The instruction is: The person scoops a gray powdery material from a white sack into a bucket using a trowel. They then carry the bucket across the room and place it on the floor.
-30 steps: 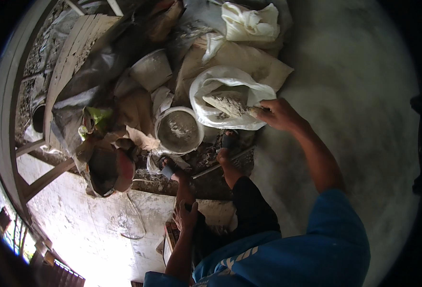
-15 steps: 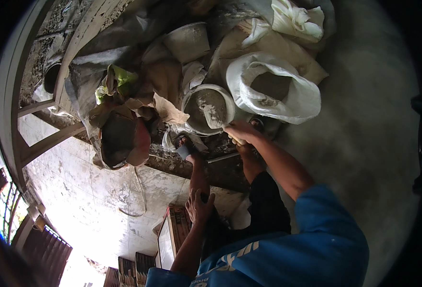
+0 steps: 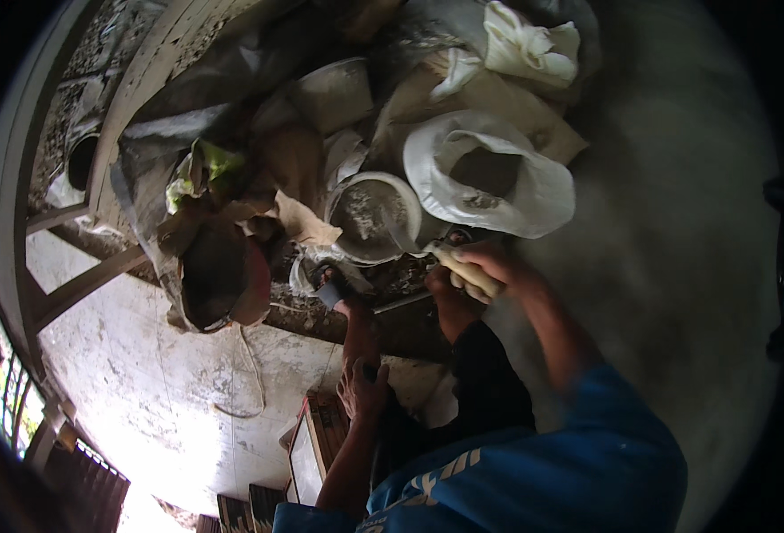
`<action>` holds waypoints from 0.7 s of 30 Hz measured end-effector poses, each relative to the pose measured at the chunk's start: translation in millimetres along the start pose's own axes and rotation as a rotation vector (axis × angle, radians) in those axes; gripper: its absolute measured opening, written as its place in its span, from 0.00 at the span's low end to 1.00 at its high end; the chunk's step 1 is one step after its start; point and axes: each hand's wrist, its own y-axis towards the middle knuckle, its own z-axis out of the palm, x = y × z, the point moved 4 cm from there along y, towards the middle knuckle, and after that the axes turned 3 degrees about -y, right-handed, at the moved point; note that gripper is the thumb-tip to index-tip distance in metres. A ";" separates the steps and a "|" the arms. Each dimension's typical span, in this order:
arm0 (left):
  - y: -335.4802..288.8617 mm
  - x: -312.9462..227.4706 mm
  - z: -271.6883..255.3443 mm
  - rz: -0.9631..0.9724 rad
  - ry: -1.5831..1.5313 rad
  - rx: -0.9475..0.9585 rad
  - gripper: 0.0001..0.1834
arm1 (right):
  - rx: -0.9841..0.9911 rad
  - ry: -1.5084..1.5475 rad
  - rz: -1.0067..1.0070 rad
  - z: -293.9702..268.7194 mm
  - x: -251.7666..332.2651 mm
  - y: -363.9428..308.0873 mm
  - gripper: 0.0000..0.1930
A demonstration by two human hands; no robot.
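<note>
My right hand (image 3: 489, 268) is closed round the pale handle of a trowel (image 3: 398, 229). The trowel's blade tilts down over the near right rim and into a round whitish bucket (image 3: 332, 211). Grey, lumpy powder or mortar (image 3: 367, 213) covers the bucket's inside. My left hand (image 3: 362, 388) rests on my left leg with its fingers spread, holding nothing. Just behind the bucket to the right stands a white woven sack (image 3: 547, 200), its top rolled down, with grey powder (image 3: 485, 171) inside.
To the left an open paper sack (image 3: 254, 289) stands by crumpled torn paper (image 3: 307, 222). Another pale bucket (image 3: 334, 96) lies farther back, near a knotted white sack (image 3: 534, 44). My feet are close to the bucket. A wooden frame (image 3: 81, 298) rises at the left; boxes (image 3: 325, 426) are beside my legs.
My right hand has drawn the trowel back toward the right and tipped its blade, which earlier lay broad and coated over the bucket. My left hand stays on the leg. The view has shifted slightly.
</note>
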 end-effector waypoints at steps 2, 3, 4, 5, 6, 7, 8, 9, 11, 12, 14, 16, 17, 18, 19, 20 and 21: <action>1.5 -4.1 -0.2 -0.015 -0.007 0.020 0.39 | -0.121 -0.122 -0.103 -10.3 35.5 -68.6 0.19; 2.0 -5.1 -0.6 -0.023 -0.006 0.024 0.39 | -0.175 -0.191 -0.167 -15.0 53.5 -96.8 0.19; 2.5 -7.1 -0.8 0.001 0.034 0.016 0.40 | -0.286 -0.393 -0.187 -21.2 68.6 -116.5 0.20; 3.2 -8.1 0.8 -0.003 0.019 0.026 0.40 | -0.350 -0.602 -0.273 -26.6 85.5 -130.4 0.21; 3.9 -8.6 2.1 -0.005 0.018 0.027 0.40 | -0.504 -0.794 -0.144 -40.6 96.0 -137.3 0.24; 3.8 -8.7 3.3 -0.002 0.017 0.015 0.41 | -0.667 -1.389 -0.258 -44.3 112.1 -132.1 0.25; 3.5 -10.6 4.0 0.028 0.043 -0.048 0.41 | -0.747 -1.552 -0.276 -50.5 116.0 -120.4 0.22; 2.7 -9.7 6.4 0.028 0.039 -0.041 0.41 | -0.850 -1.736 -0.213 -60.1 116.5 -107.0 0.20; 3.1 -9.2 11.7 0.024 0.042 -0.033 0.41 | -0.794 -1.861 -0.124 -85.7 114.9 -67.5 0.14; 4.3 -10.2 14.5 0.021 0.048 -0.034 0.41 | -0.766 -1.931 -0.053 -101.0 112.7 -46.5 0.12; 1.3 -11.5 20.0 0.002 0.071 -0.039 0.41 | -0.875 -1.945 -0.214 -126.2 111.0 -14.1 0.08; -0.7 -13.6 24.5 -0.011 0.053 -0.010 0.41 | -1.000 -1.933 -0.401 -146.1 107.6 23.0 0.09; 0.0 -16.8 26.7 0.003 0.047 -0.016 0.41 | -0.975 -1.945 -0.420 -152.4 100.0 46.0 0.09; -0.3 -18.3 28.2 0.001 0.048 -0.021 0.41 | -0.958 -1.958 -0.441 -157.9 92.8 67.4 0.09; -0.8 -19.3 30.9 -0.019 0.042 -0.001 0.41 | -0.949 -1.964 -0.431 -162.3 85.9 88.2 0.09; -1.2 -20.5 32.1 -0.014 0.040 -0.001 0.41 | -0.896 -1.822 -0.279 -170.1 80.0 110.4 0.09; 0.4 -21.4 31.4 -0.010 0.040 -0.008 0.41 | -0.870 -1.844 -0.378 -174.6 82.8 117.1 0.09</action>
